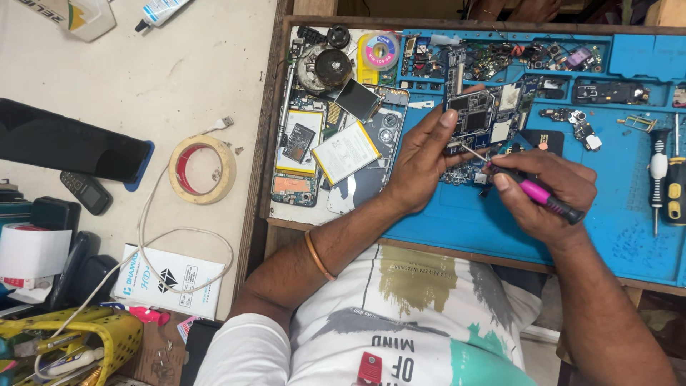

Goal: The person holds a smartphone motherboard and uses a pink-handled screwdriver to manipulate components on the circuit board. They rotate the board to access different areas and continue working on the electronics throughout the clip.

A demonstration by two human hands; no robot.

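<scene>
Working close to the near edge of the blue repair mat [629, 236], the right hand [550, 196] pinches a pink-handled screwdriver [539, 194] between thumb and fingers, its thin tip laid on the circuit board [480, 118]. The left hand [421, 161] steadies that board, thumb under and fingers curled over its left edge, holding it tilted just above the mat. The board is already out of any casing and bare, so the opening-up seems done; whatever the tip is loosening looks unfinished, and nothing is put back together. Left of the hands, toward the mat's left edge, an opened phone [296, 157] lies with a white battery [346, 151] beside it. At the right edge rest two more screwdrivers [666, 179]. Along the far edge the mat's compartments hold small parts and a solder wick spool [379, 51]. Beyond, on the pale desk [157, 78], sit a tape roll [202, 169], a white cable [153, 236] and a dark tablet [68, 146].
</scene>
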